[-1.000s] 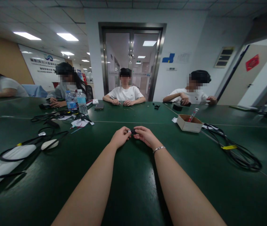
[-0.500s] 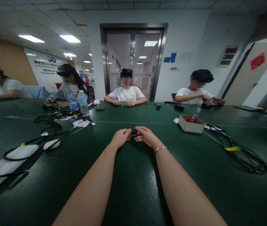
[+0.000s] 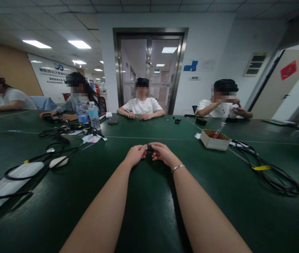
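- Head view: cardboard box [image 3: 215, 140] at 2 o'clock, red-tipped tube [image 3: 218, 129] leaning out.
- Left hand [image 3: 136, 154] and right hand [image 3: 162, 153] fingertips pinch small black part [image 3: 150, 149]; axis unreadable.

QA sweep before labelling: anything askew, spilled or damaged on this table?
Nothing spilled or visibly broken. The left hand and right hand pinch a small black part between them. Only untidy bits: paper scraps strewn beside the water bottles, and a tube leaning out of the cardboard box.

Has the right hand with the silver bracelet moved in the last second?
No. The right hand stays just short of the dark green table's thin seam line, pinching a small black part with the left hand.
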The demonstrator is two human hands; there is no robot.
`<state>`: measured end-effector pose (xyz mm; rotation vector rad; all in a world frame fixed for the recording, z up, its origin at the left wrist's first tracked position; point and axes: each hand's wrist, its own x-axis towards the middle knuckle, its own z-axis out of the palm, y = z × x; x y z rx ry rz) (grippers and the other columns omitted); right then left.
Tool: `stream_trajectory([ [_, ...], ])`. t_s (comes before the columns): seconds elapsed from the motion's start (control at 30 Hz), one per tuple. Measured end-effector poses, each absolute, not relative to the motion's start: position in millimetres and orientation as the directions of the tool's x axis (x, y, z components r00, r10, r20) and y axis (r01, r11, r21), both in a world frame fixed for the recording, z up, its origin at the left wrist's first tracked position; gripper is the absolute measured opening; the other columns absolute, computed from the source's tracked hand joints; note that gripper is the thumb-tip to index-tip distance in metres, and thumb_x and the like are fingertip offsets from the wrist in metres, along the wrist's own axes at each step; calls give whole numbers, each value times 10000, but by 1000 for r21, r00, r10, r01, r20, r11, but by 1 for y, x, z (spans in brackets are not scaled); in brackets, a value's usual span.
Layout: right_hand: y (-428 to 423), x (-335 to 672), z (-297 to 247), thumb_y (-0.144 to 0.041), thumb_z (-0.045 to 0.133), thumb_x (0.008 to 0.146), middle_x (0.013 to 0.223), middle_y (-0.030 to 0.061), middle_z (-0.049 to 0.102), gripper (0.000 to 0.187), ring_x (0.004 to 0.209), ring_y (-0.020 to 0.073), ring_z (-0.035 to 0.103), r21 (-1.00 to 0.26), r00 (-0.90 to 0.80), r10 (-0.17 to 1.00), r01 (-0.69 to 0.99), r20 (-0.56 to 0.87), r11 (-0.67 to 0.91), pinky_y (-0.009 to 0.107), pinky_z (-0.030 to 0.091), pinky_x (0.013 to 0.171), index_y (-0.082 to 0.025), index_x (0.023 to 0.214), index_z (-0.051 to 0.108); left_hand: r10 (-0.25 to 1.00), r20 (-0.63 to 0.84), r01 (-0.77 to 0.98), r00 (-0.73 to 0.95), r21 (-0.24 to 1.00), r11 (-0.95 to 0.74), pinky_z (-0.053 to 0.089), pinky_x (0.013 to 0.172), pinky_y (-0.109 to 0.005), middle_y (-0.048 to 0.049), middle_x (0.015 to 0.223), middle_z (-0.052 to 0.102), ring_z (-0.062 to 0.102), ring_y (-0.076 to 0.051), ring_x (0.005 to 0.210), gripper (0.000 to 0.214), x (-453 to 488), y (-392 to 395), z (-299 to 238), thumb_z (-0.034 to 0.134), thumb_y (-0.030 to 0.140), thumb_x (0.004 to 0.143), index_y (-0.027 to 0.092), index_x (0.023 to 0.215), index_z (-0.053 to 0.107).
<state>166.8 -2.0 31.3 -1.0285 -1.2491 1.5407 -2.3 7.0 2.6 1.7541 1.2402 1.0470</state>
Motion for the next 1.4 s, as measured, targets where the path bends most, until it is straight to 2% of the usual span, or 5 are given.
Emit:
stream_trajectory([
  [0.3,-1,170,29,-184,547,897,692,31,588,93,484,114,580,-976,-284,955,-171,-80,-133,237,545,473,-128,970,561,960,207,381,186,886,-265,402,562,-257,-24,624,584,543,-137,561,526,-3,6,2,375,633,818,155,702,560],
  [0.47,-4,171,31,-14,626,755,869,26,619,451,581,117,635,-964,-344,939,-246,-6,-96,242,569,558,-190,1152,503,962,199,388,185,885,-258,404,568,-254,-24,629,589,546,-137,567,507,-2,5,5,375,612,826,156,698,557],
  [0.7,-3,163,31,-201,536,904,640,3,567,104,404,90,530,-991,-257,964,-100,-61,-89,191,488,380,-136,984,553,961,201,398,187,879,-262,396,560,-254,-17,602,577,534,-134,549,499,-1,4,6,372,601,829,158,692,557],
  [1.1,-5,171,32,-73,660,780,763,6,614,412,563,102,621,-982,-406,914,-165,-19,-94,182,545,509,-179,1157,532,960,202,359,194,896,-261,407,568,-258,-25,613,579,541,-137,559,498,-2,5,6,373,596,830,152,703,561],
  [1.4,-4,171,31,-73,665,795,741,9,610,275,529,98,597,-977,-375,926,-184,-30,-106,194,539,496,-165,1041,583,960,201,378,195,888,-263,403,562,-256,-24,612,581,540,-135,550,527,-3,5,4,364,623,824,153,694,564],
])
